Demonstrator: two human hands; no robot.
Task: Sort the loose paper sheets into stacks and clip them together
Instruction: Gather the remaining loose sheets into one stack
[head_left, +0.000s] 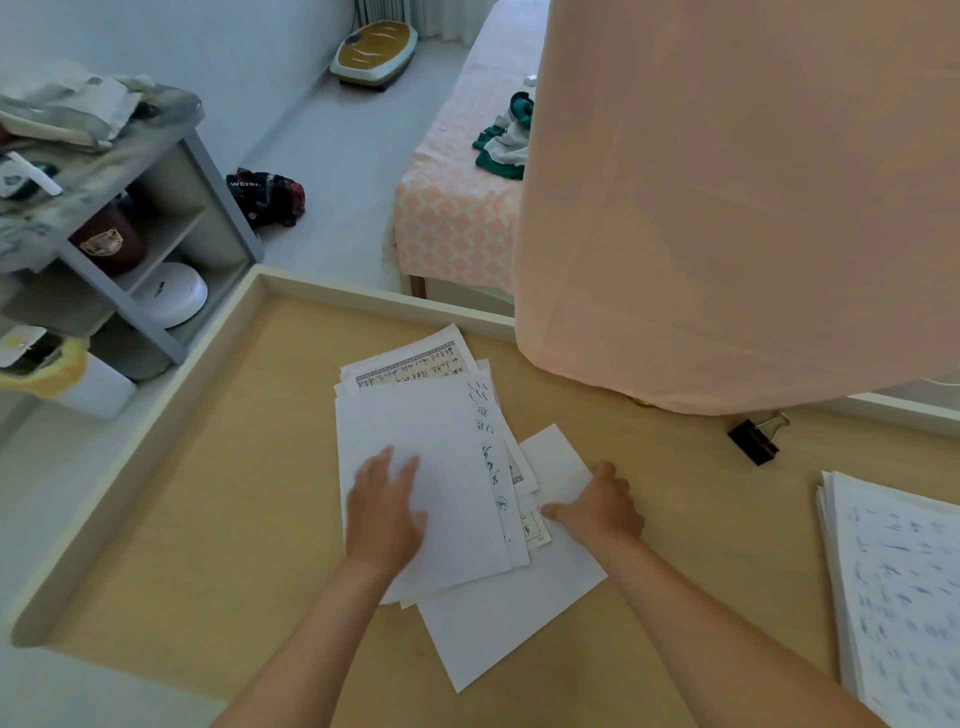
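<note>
far left, off the surface: grey shelf unit (156, 208) with clutter on top, and a bin (47, 364) lined with a yellow bag just below it. wooden surface (208, 493) with a raised pale rim fills the lower frame. left hand (387, 512) lies flat on the top blank page of the pile of loose sheets (447, 467), fingers straight and slightly spread, holding nothing. the pile sits at mid-surface, fanned unevenly; handwritten pages show along its far and right edges. under the pile's near right corner lies a tilted blank sheet (509, 618), skewed against the rest and sticking out toward the near side. right hand (602, 506) is at that sheet's right edge, thumb laid on top pointing left, fingers curled, pinching the sheet. right of the hand and apart from it, a black binder clip (756, 439) lies on the surface, handles up, clamping nothing. above it a pink cloth (727, 208) hangs down onto the surface's far edge. far right, near edge: stack of written sheets (904, 597), roughly squared, blue handwriting on top, well apart from the pile and partly cut off by the frame.
</note>
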